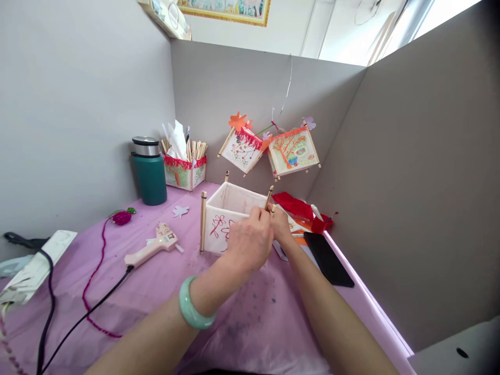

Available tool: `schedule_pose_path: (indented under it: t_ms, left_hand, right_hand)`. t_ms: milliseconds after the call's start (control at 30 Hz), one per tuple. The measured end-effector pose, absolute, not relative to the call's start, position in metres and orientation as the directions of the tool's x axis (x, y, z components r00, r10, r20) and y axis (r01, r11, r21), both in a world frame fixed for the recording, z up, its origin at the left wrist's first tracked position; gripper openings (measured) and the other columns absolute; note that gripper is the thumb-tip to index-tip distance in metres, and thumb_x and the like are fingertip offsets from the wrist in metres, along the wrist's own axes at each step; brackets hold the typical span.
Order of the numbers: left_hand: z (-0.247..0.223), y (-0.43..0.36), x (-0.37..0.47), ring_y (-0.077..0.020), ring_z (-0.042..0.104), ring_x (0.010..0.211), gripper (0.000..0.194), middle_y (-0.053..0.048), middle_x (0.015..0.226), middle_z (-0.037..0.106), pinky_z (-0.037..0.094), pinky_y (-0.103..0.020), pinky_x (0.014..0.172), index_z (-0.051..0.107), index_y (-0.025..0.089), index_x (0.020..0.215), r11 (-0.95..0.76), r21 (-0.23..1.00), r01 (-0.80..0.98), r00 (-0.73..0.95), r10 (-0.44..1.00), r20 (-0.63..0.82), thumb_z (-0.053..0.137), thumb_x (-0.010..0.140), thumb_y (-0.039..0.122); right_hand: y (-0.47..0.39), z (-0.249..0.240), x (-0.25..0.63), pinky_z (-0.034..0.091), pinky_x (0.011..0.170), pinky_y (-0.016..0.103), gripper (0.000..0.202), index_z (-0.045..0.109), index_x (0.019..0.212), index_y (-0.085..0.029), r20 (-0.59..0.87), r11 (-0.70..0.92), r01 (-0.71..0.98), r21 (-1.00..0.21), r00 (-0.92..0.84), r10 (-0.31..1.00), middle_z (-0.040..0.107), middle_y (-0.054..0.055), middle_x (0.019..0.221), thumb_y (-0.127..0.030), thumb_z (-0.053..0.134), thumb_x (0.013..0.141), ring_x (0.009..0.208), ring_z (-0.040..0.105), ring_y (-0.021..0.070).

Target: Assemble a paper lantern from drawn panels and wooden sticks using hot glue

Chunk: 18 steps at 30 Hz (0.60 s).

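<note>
A white square paper lantern (216, 227) stands on the table, open at the top. Wooden sticks run up its corners, and red flowers are drawn on its front panel. My left hand (250, 237), below a pale green bangle (191, 306), is closed at the lantern's right corner, its fingers pressed together by the stick there. Just to the right and behind it, my right hand (280, 223) pinches at the same corner; its fingertips are partly hidden by my left hand. A pale pink hot glue gun (154, 247) lies to the left of the lantern.
Two decorated lanterns (242, 148) hang at the back. At left are a green tumbler (150, 174), a stick-filled paper box (183, 176), magenta yarn (103, 245), a power strip (37, 273) and a paper flower (180, 211). A black phone (328, 259) and red cloth (295, 205) lie right.
</note>
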<state>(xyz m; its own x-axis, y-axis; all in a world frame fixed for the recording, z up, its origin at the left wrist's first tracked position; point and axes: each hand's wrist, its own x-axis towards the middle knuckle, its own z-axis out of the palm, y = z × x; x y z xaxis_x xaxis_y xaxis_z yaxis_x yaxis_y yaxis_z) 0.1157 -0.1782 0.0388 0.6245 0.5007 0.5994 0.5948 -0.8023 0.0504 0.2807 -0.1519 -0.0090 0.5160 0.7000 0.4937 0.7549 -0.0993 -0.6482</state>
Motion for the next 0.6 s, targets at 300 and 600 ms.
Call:
schedule_pose_path:
  t_ms: [300, 600]
  left_hand:
    - [0.045, -0.151, 0.069, -0.0149, 0.056, 0.072, 0.013, -0.004, 0.09, 0.056, 0.044, -0.028, 0.063, 0.051, 0.017, 0.082, -0.936, 0.127, 0.329, 0.68, 0.328, 0.656, 0.041, 0.089, 0.022]
    - [0.045, -0.113, 0.025, -0.0125, 0.054, 0.08, 0.005, -0.003, 0.09, 0.055, 0.044, -0.026, 0.073, 0.052, 0.017, 0.082, -0.948, 0.298, 0.113, 0.691, 0.29, 0.662, 0.048, 0.084, 0.014]
  right_hand:
    - [-0.189, -0.005, 0.264, 0.034, 0.057, 0.024, 0.033, 0.061, 0.073, -0.018, 0.571, -0.101, 0.767, -0.634, 0.553, 0.607, 0.06, 0.001, 0.06, -0.046, 0.048, 0.084, 0.059, 0.053, 0.0161]
    - [-0.218, -0.006, 0.231, 0.031, 0.058, 0.024, 0.031, 0.052, 0.062, -0.018, 0.679, -0.112, 0.848, -0.517, 0.486, 0.55, 0.054, -0.001, 0.061, -0.04, 0.05, 0.085, 0.058, 0.047, 0.013]
